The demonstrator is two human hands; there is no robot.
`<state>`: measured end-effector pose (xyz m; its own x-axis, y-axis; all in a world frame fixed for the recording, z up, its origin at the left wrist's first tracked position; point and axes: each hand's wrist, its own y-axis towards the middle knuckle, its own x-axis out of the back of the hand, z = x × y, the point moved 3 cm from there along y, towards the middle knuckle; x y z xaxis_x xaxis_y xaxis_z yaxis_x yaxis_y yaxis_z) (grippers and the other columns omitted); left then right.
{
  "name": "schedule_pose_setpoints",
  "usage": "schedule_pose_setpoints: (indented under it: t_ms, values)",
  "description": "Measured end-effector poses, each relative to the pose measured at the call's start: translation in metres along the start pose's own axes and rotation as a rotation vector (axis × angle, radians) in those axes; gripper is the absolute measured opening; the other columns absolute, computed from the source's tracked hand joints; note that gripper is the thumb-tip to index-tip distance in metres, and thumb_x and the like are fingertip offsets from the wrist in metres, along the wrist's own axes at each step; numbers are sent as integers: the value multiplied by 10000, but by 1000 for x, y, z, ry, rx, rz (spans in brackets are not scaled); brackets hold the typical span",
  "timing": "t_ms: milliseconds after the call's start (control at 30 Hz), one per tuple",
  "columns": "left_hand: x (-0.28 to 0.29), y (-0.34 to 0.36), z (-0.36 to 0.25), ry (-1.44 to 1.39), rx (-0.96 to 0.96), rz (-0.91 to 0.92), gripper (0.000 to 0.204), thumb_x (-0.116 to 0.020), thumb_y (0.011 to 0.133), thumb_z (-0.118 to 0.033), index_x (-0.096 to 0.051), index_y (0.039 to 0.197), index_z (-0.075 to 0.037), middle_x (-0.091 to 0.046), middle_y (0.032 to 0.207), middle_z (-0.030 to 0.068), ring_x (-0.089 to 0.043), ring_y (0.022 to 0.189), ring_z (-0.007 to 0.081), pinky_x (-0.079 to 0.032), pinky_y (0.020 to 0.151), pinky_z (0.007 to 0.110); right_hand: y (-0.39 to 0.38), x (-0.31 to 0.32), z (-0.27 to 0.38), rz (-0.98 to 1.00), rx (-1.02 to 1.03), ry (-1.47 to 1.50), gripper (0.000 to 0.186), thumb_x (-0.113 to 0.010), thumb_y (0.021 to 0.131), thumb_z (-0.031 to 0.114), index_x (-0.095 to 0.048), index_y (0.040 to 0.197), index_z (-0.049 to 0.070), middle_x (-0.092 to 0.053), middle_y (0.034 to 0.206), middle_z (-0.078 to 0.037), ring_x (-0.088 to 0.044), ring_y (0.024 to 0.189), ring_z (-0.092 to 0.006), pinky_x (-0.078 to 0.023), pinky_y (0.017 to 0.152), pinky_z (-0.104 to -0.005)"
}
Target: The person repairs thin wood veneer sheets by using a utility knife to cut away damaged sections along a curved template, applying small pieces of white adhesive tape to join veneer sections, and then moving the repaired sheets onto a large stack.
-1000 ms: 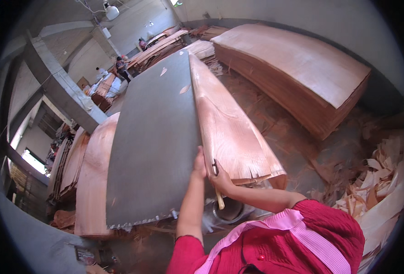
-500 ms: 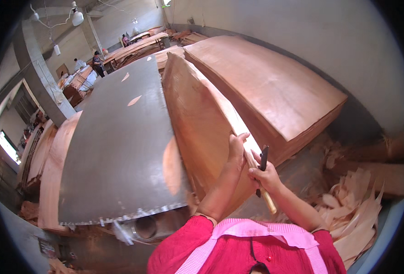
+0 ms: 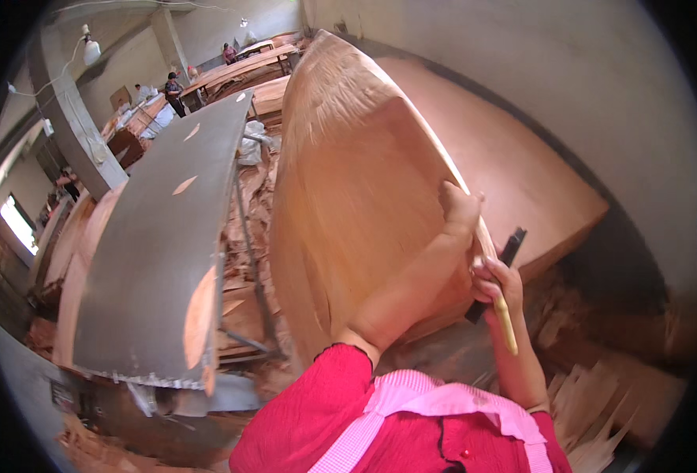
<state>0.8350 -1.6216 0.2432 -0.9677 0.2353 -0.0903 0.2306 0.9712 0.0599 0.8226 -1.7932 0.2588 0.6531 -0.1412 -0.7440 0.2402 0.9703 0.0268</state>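
Observation:
A large, thin reddish-brown wood veneer sheet (image 3: 356, 213) hangs raised in front of me, its long right edge bent over. My left hand (image 3: 460, 209) is closed on that edge, thumb up, with the forearm crossing the sheet. Lower along the same edge, my right hand (image 3: 498, 284) is closed round a pale yellow stick (image 3: 506, 327) and a flat black tool (image 3: 512, 246). The black tool sticks out above and below the fist; its kind cannot be made out. Whether the right fingers also pinch the veneer is hidden.
A long grey-topped table (image 3: 151, 236) stands at left, with leaf-shaped veneer scraps (image 3: 199, 315) on it. Behind the raised sheet lies a thick veneer stack (image 3: 522, 173) along the wall. Scraps (image 3: 593, 410) heap at lower right. Other people (image 3: 173, 93) stand far off.
Both hands have moved right and the left one up, carrying the veneer edge. The sheet has lifted off beside the table and swung right over the stack, uncovering scraps and the table's legs.

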Motion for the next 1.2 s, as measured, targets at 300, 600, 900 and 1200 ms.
schedule_pose_setpoints:
  t_ms: [300,600,900,1200]
  values:
    - [-293,59,-48,408,181,15,792,-596,677,-230,-176,1304,9,-190,1368,199,-196,1270,321,-259,968,468,82,162,235,63,24,312,219,-350,907,160,-350,709,67,-395,542,17,-416,396,-38,-305,357,-194]
    - [-503,124,10,398,161,26,694,-536,687,-188,-239,1277,25,-245,1345,203,-236,1248,329,-236,989,434,154,365,377,-40,40,28,370,-413,867,102,-339,1229,87,-401,629,9,-374,385,-29,-298,328,-160]
    - [-655,195,99,100,17,-127,743,-689,626,-206,-319,1215,51,-436,1171,245,-456,1065,336,-350,909,361,225,473,478,-5,-34,-445,574,-495,767,16,-286,1301,60,-444,611,-27,-368,385,-82,-331,356,-197]
    - [-612,184,229,168,-31,73,449,-549,831,-250,-454,1189,3,-477,1200,161,-457,1108,205,-368,920,312,271,640,504,-69,235,-1398,548,-532,757,29,-349,1272,-12,-506,1145,-119,-500,999,-179,-396,839,-271]
